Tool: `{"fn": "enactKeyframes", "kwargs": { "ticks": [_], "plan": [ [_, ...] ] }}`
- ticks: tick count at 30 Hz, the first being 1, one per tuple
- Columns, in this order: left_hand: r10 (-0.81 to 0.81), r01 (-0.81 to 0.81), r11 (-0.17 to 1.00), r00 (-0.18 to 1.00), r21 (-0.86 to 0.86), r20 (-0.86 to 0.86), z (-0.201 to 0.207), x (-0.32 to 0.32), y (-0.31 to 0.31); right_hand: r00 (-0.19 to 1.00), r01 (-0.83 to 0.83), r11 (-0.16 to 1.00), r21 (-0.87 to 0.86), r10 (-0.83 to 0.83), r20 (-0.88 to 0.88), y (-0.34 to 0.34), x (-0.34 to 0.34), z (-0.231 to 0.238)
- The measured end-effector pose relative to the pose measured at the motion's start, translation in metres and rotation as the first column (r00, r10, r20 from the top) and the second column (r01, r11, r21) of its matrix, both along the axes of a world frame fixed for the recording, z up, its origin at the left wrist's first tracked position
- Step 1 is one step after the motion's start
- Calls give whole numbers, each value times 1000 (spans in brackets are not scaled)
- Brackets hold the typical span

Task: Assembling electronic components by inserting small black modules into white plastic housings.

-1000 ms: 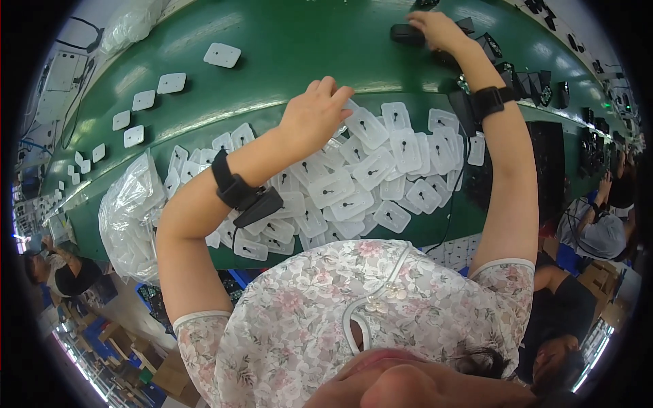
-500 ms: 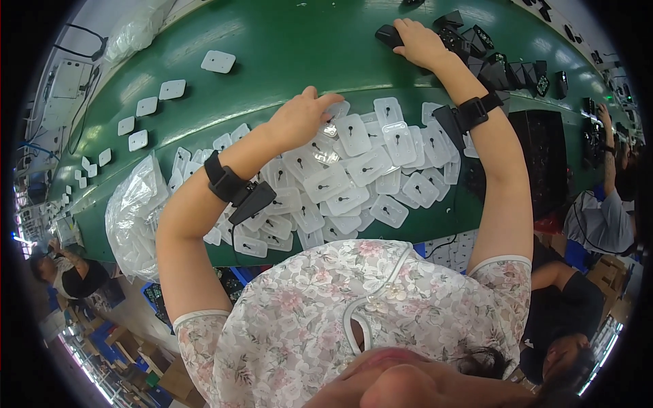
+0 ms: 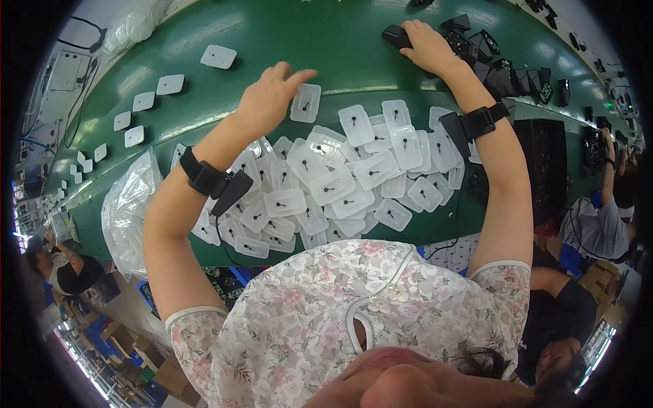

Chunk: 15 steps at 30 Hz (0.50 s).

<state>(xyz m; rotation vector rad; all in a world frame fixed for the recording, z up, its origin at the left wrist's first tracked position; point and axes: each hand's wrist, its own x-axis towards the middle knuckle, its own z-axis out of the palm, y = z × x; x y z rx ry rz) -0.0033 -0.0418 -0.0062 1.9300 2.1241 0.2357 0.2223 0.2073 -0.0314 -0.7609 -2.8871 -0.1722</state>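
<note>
My left hand (image 3: 269, 98) is over the far left side of a heap of translucent plastic plates (image 3: 333, 183). One such plate (image 3: 306, 103), rounded at the corners with a dark keyhole-shaped mark, is at its fingers, apart from the heap. The hand appears to grip its edge, though the contact is partly hidden. At the far right of the bench, my right hand (image 3: 427, 47) is closed on a black plastic housing (image 3: 396, 36). Each forearm wears a black strapped-on device.
Several white-topped units (image 3: 218, 57) run down the left of the green bench (image 3: 286, 34). A clear plastic bag (image 3: 129, 214) lies left of the heap. Black housings (image 3: 503, 71) cluster at right, behind a black box (image 3: 539, 166). Co-workers sit at both sides.
My left hand has moved left and away from the heap, and one translucent plate has come along with it. My right hand stays on the black housing, nearly still.
</note>
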Motion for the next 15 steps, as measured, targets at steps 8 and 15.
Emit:
{"fn": "enactKeyframes", "kwargs": {
  "ticks": [8,15],
  "plan": [
    [-547,624,777,732,78,-405,-10,-26,11,994,55,993,-108,-64,-87,-1,-7,1],
    [-366,376,888,926,265,-90,-35,-23,29,934,-69,878,-474,-110,-339,-45,-39,21]
  ]
}}
